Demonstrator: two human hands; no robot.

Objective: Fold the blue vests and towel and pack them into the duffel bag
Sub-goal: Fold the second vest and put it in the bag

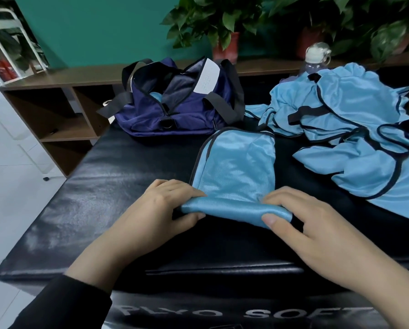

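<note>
— Head view: where's the vest (236,162) relative to the fingers?
— It lies flat on the black pad (103,186), stretching away from the rolled near edge, its long axis running near to far. The roll itself runs left to right.
— And the hands?
— Left hand (165,205) pinches the roll's left end, right hand (300,222) grips its right end, thumbs on the near side. Both equally near.
— Next?
— Probably rolling farther, toward the duffel bag (175,100), open at the far left. The unfolded vests pile (341,124) sits far right.
</note>
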